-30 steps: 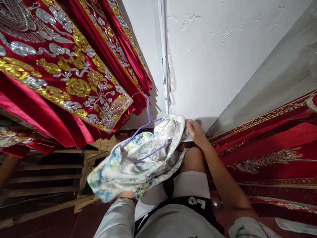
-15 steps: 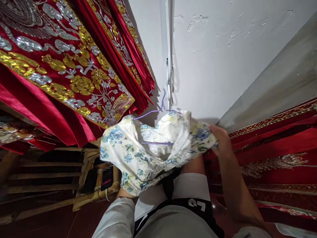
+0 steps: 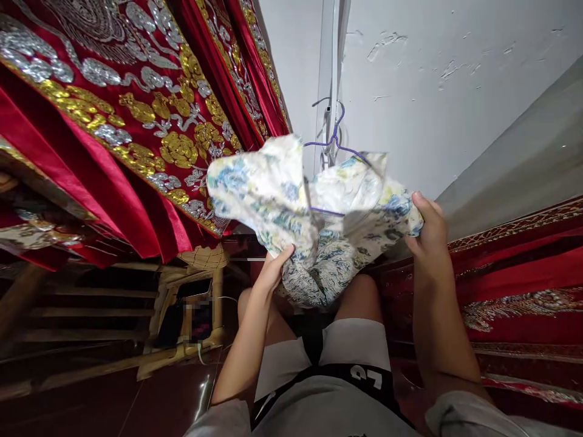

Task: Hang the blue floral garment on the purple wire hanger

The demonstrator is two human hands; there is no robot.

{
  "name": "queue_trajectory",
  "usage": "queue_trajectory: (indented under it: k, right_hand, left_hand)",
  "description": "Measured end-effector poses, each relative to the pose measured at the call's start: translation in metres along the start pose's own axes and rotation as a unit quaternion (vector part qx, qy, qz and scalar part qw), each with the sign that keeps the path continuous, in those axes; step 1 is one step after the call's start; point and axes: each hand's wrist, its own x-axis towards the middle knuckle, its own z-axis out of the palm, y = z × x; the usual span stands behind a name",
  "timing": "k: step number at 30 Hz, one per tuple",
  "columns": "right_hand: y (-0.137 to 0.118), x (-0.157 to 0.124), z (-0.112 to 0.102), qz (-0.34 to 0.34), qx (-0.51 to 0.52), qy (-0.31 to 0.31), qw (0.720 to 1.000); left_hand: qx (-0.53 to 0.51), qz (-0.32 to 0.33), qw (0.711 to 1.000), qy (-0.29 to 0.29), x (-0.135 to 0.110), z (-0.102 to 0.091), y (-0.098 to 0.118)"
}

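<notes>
A white garment with blue and yellow flowers (image 3: 282,194), seemingly a blouse or dress, is held up in front of me on a purple wire hanger (image 3: 336,136). My left hand (image 3: 274,267) grips the cloth low on its front, thumb on top. Its other fingers are hidden behind the fabric. My right hand (image 3: 428,224) pinches the end of the right sleeve. The hanger's hook stands upright in front of a narrow metal strip (image 3: 328,73) on the wall; whether they touch I cannot tell.
Red cloths with gold and silver embroidery (image 3: 177,145) hang at the left. More red embroidered fabric (image 3: 523,291) is at the right. A bamboo seat or rack (image 3: 218,303) with a phone (image 3: 200,318) on it stands low left. Ahead is a white, peeling wall (image 3: 410,109).
The garment and hanger have risen toward the wall strip. My left hand, hidden under the cloth before, now shows on its front. My right hand has stayed at the sleeve and moved up slightly.
</notes>
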Motion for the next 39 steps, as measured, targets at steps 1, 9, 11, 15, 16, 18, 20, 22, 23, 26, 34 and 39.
queue_trajectory:
  k: [1, 9, 11, 15, 16, 18, 20, 22, 23, 26, 34, 39]
  right_hand:
    - [0.001, -0.006, 0.001, 0.017, 0.0, 0.019, 1.0]
    - [0.037, -0.044, -0.039, -0.014, -0.093, 0.073, 0.993]
    - [0.056, -0.062, -0.044, -0.031, -0.128, 0.147, 0.98]
    - [0.091, -0.108, -0.029, 0.094, -0.165, 0.025, 0.981]
    - [0.096, -0.118, -0.02, 0.153, -0.16, -0.1, 0.97]
    - [0.1, -0.134, -0.002, 0.209, -0.167, -0.275, 0.924]
    - [0.098, -0.14, 0.013, 0.209, -0.182, -0.344, 0.897]
    - [0.095, -0.14, 0.02, 0.191, -0.199, -0.36, 0.891]
    - [0.093, -0.139, 0.021, 0.185, -0.206, -0.37, 0.887]
    - [0.093, -0.137, 0.019, 0.172, -0.221, -0.382, 0.88]
    - [0.086, -0.143, 0.016, 0.167, -0.325, -0.313, 0.877]
    - [0.079, -0.142, 0.019, 0.16, -0.36, -0.301, 0.868]
  left_hand:
    - [-0.007, -0.01, 1.0, 0.02, -0.005, -0.001, -0.004]
    - [-0.002, -0.036, 0.999, 0.032, -0.044, -0.004, -0.036]
    - [0.008, -0.042, 0.998, 0.034, -0.048, -0.001, -0.042]
    - [0.048, -0.056, 0.997, 0.028, -0.05, 0.008, -0.048]
    - [0.057, -0.053, 0.997, 0.023, -0.05, 0.011, -0.048]
    - [0.067, -0.044, 0.997, 0.012, -0.05, 0.015, -0.045]
    - [0.075, -0.038, 0.996, 0.006, -0.052, 0.017, -0.041]
    - [0.088, -0.03, 0.996, 0.008, -0.055, 0.016, -0.038]
    - [0.096, -0.026, 0.995, 0.011, -0.056, 0.015, -0.037]
    - [0.118, -0.014, 0.993, 0.019, -0.061, 0.012, -0.036]
    - [0.219, -0.002, 0.975, -0.041, -0.069, 0.02, -0.04]
    - [0.25, 0.011, 0.965, -0.075, -0.076, 0.023, -0.043]
